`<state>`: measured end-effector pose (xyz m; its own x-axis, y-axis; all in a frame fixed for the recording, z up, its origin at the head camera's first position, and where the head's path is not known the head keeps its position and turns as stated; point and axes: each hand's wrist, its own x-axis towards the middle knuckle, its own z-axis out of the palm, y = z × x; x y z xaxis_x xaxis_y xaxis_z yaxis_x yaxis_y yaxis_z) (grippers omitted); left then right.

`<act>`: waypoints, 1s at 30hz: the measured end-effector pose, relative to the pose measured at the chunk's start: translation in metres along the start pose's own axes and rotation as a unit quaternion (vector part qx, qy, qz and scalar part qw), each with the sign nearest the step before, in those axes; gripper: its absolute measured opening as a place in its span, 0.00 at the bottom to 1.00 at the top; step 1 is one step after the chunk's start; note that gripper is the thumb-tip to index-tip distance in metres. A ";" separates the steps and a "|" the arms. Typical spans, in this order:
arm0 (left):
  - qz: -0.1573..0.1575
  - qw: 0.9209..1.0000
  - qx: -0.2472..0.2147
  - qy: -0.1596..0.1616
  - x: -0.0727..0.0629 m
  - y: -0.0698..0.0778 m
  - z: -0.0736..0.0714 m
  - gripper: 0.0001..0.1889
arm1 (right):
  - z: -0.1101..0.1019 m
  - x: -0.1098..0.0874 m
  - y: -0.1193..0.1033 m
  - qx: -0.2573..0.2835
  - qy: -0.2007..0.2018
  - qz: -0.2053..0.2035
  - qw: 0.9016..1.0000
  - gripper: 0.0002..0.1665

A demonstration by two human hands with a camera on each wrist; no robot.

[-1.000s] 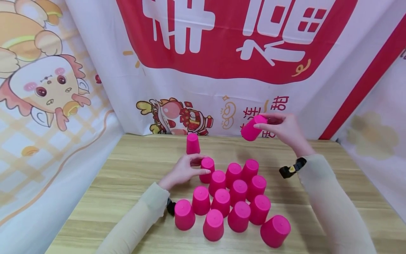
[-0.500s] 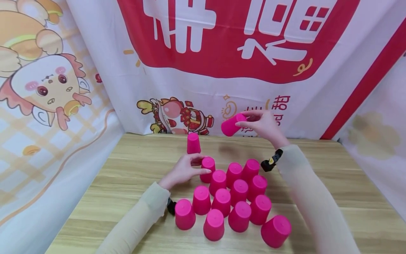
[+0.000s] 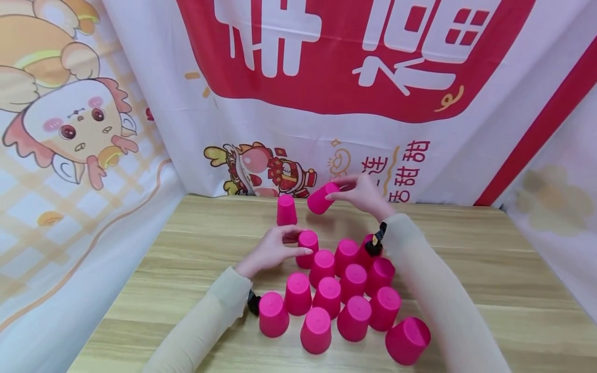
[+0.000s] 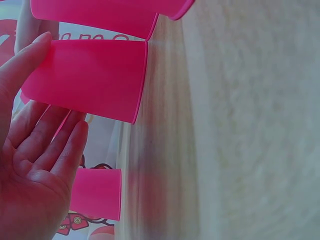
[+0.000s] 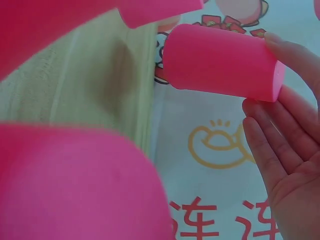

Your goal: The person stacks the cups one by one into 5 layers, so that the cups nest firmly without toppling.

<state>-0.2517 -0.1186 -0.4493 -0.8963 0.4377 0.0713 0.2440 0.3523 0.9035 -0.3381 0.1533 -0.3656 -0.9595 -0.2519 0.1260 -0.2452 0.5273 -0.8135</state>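
Observation:
Thumb and fingers of my left hand (image 3: 270, 251) pinch an upside-down pink cup (image 3: 306, 251) at the left back of a group. In the left wrist view this cup (image 4: 90, 80) stands with its rim at the tabletop. Up near the back edge, my right hand (image 3: 364, 196) pinches another pink cup (image 3: 321, 200) by its closed end. It tilts in the air, mouth down and to the left, as the right wrist view shows this cup (image 5: 220, 62) side-on. Just left of it a lone pink cup (image 3: 286, 210) stands upside down.
Several upside-down pink cups (image 3: 328, 296) stand close together in rows on the wooden table (image 3: 186, 259), in front of both hands. One cup (image 3: 408, 341) sits at the front right. A printed cloth (image 3: 261, 119) hangs behind the table's back edge.
My right hand has carried its tilted cup leftward along the back, then lower, toward the lone cup. My left hand has kept its hold on its cup.

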 end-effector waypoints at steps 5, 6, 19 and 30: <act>-0.001 1.000 0.000 0.001 0.000 -0.002 0.000 0.27 | 0.010 0.002 0.001 -0.005 -0.015 -0.015 1.000 0.26; -0.001 1.000 0.001 0.001 0.000 -0.002 0.000 0.27 | 0.012 0.002 0.001 -0.006 -0.019 -0.016 1.000 0.26; 0.024 1.000 -0.011 0.000 0.002 -0.003 0.000 0.27 | 0.031 0.009 0.002 -0.063 -0.064 -0.034 0.995 0.22; 0.023 1.000 -0.011 -0.001 0.001 -0.004 0.001 0.25 | 0.046 0.014 -0.001 -0.106 -0.066 -0.045 0.991 0.23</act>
<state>-0.2536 -0.1189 -0.4529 -0.8838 0.4541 0.1123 0.2767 0.3139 0.9082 -0.3454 0.1121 -0.3891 -0.9093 -0.4023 0.1063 -0.3663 0.6530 -0.6629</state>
